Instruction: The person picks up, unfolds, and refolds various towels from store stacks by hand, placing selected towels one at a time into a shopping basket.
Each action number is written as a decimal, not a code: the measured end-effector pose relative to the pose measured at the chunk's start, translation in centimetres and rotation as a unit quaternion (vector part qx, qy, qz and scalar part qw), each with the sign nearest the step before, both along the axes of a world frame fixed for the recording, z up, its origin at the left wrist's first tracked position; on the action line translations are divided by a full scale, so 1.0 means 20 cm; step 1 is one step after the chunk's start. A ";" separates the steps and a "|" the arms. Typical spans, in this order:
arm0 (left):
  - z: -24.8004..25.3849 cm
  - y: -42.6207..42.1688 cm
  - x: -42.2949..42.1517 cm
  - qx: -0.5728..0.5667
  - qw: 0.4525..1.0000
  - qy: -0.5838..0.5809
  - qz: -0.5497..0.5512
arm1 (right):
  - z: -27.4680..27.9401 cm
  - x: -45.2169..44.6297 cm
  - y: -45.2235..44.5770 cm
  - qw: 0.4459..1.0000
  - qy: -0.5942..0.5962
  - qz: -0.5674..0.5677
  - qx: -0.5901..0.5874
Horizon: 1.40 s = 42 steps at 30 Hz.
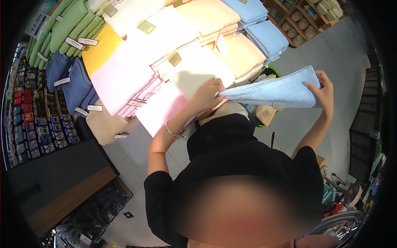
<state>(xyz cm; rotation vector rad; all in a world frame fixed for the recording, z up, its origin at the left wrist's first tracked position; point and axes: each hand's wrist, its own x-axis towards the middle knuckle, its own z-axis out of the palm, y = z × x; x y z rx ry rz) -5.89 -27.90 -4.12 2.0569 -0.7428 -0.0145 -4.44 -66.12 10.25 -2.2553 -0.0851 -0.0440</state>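
A light blue folded towel (pixel 277 89) is stretched between my two hands, in front of my body and beside the towel display. My left hand (pixel 209 94), with a bracelet on the wrist, pinches the towel's narrow, gathered end. At the wider end, my right hand (pixel 324 91) grips the towel with the thumb on the near face and the fingers behind. A small pale tag (pixel 278 106) hangs at the lower edge. Close to my left hand lie a stack of white towels (pixel 198 68) and a pink towel stack (pixel 163 105).
Peach towels (pixel 242 53) and blue towels (pixel 266 37) are piled at the far right of the display. Below the held towel stands a green-rimmed basket (pixel 276 71) with items inside. Green towels (pixel 74 27) and dark blue towels (pixel 76 82) sit at the left.
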 end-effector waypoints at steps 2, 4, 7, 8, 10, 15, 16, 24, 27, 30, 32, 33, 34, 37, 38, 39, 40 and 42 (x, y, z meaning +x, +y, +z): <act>-0.01 -0.02 0.01 -0.002 1.000 -0.013 0.008 | -0.02 -0.05 -0.03 0.999 -0.027 -0.024 0.001; -0.01 -0.01 0.03 -0.005 0.999 0.032 0.023 | -0.02 -0.10 -0.07 0.999 -0.025 -0.041 0.016; -0.02 0.07 0.06 -0.058 0.987 0.144 0.045 | -0.05 -0.12 -0.12 0.998 -0.015 -0.062 -0.010; -0.04 0.10 0.07 -0.078 0.979 0.181 0.047 | -0.07 -0.12 -0.13 0.997 -0.010 -0.067 -0.026; -0.06 0.15 0.08 -0.119 0.957 0.257 0.055 | -0.18 -0.09 -0.14 0.991 -0.002 -0.065 -0.114; -0.04 0.14 0.06 -0.166 0.941 0.279 0.098 | -0.92 0.04 -0.40 0.944 -0.031 -0.083 -0.318; -0.06 0.13 0.05 -0.190 0.936 0.271 0.116 | -1.06 0.04 -0.45 0.939 -0.023 -0.108 -0.326; -0.14 0.14 0.08 -0.282 0.900 0.278 0.185 | -1.82 0.15 -0.88 0.918 -0.004 -0.320 -0.236; -0.16 0.15 0.07 -0.283 0.906 0.260 0.179 | -1.91 0.29 -0.94 0.894 -0.008 -0.376 -0.244; -0.18 0.16 0.06 -0.291 0.906 0.252 0.177 | -1.93 0.47 -0.94 0.876 0.063 -0.477 -0.004; -0.18 0.16 0.06 -0.291 0.910 0.240 0.170 | -1.98 0.57 -0.96 0.854 0.036 -0.503 0.124; -0.17 0.16 0.06 -0.288 0.912 0.237 0.168 | -1.97 0.61 -0.95 0.838 0.023 -0.512 0.187; -0.16 0.15 0.06 -0.286 0.914 0.234 0.167 | -1.96 0.64 -0.95 0.834 0.026 -0.504 0.220; -0.16 0.15 0.07 -0.284 0.915 0.230 0.169 | -1.91 0.74 -0.94 0.827 0.031 -0.489 0.274; -0.17 0.15 0.07 -0.285 0.915 0.229 0.171 | -1.90 0.76 -0.93 0.830 0.029 -0.491 0.263; -0.17 0.15 0.07 -0.285 0.914 0.231 0.173 | -1.90 0.78 -0.94 0.833 0.027 -0.492 0.251; -0.17 0.14 0.07 -0.286 0.913 0.232 0.177 | -1.90 0.81 -0.95 0.835 0.031 -0.491 0.247; -0.17 0.14 0.06 -0.288 0.910 0.235 0.183 | -1.91 0.83 -1.00 0.838 0.041 -0.490 0.237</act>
